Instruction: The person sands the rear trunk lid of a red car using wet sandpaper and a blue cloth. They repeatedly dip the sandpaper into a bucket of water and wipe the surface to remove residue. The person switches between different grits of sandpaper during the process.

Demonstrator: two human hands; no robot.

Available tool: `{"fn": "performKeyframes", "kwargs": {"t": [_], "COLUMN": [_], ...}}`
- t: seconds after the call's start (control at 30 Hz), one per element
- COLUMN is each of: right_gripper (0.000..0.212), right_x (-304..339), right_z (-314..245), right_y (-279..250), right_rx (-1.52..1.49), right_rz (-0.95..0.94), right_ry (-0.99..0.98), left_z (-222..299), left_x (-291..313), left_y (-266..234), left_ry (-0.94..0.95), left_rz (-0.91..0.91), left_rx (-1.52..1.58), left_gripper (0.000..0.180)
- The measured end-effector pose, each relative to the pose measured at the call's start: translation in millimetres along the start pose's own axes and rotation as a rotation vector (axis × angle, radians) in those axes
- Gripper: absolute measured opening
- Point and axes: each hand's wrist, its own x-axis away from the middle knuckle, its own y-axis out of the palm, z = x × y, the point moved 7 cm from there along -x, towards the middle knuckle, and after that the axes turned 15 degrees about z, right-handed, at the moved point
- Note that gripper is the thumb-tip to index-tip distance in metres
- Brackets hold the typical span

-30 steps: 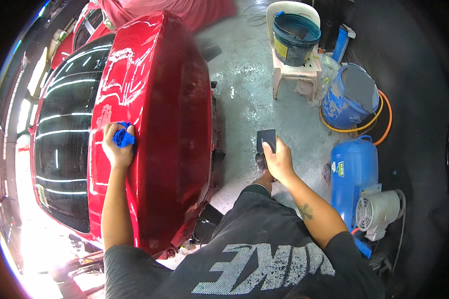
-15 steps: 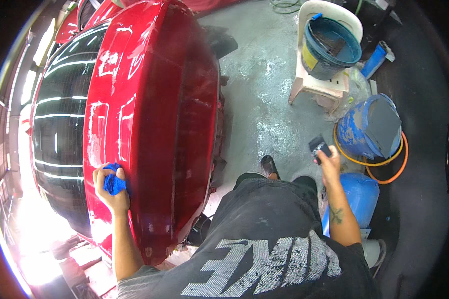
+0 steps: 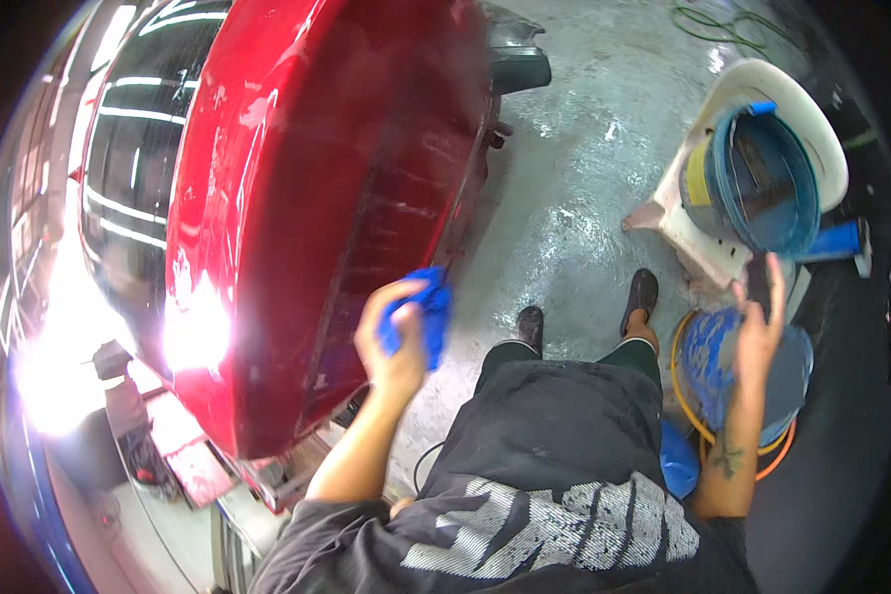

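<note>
A: Left side status?
B: My left hand (image 3: 394, 364) is closed on a crumpled blue cloth (image 3: 432, 315), thumb across it. Cloth bulges out past the fingers, on the right of the hand.

A: On the bodywork?
B: Can't tell. The red car (image 3: 297, 198) sits left of and beyond that hand; from up here the cloth overlaps its near edge. Dark rear window (image 3: 134, 163) is farther left.

A: Right side?
B: My right hand (image 3: 756, 342) grips a black block (image 3: 758, 282), thumb on one side, a finger along the other. A bit blurred. Block points away from me.

A: Anything near it?
B: Teal bucket (image 3: 701, 210) just beyond the block, on a white plastic chair (image 3: 824, 134). Can't tell if block and rim touch. Something dark inside the bucket, blue piece (image 3: 762, 108) on its far rim. Scuffed blue drum (image 3: 708, 346) below the right hand, yellow hose (image 3: 677, 371) and orange hose (image 3: 780, 453) around its base.

A: Between the hands?
B: Wet-looking grey floor (image 3: 574, 188), my two dark shoes (image 3: 642, 295) on it. Hands well apart. Green hose (image 3: 733, 28) on the floor, far past the right one.
</note>
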Motion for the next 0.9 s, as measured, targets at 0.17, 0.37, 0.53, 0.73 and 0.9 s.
{"fn": "performKeyframes", "kwargs": {"t": [0.17,0.37,0.53,0.73,0.9], "right_gripper": [0.056,0.066,0.064,0.061,0.061], "right_x": [-191.0,-295.6,-331.2,-348.5,-336.6], "right_z": [74.0,227.1,314.1,382.6,410.3], "right_y": [-14.1,11.9,-1.2,-5.8,-8.0], "right_rx": [0.554,1.013,0.973,1.328,1.415], "right_rz": [-0.221,-0.769,-0.700,-0.756,-0.882], "right_ry": [-0.183,-1.109,-0.402,-0.217,-0.273], "left_z": [32.2,214.4,191.8,139.2,119.1], "left_x": [82.7,77.2,112.0,148.3,165.9], "left_y": [301.6,524.1,720.4,813.6,837.5], "left_ry": [-0.875,0.157,0.368,0.494,0.502], "left_rz": [-0.468,-0.691,-1.011,-1.075,-1.193], "left_rx": [0.546,0.686,-0.252,-0.510,-0.535], "left_gripper": [0.058,0.072,0.065,0.063,0.062]}}
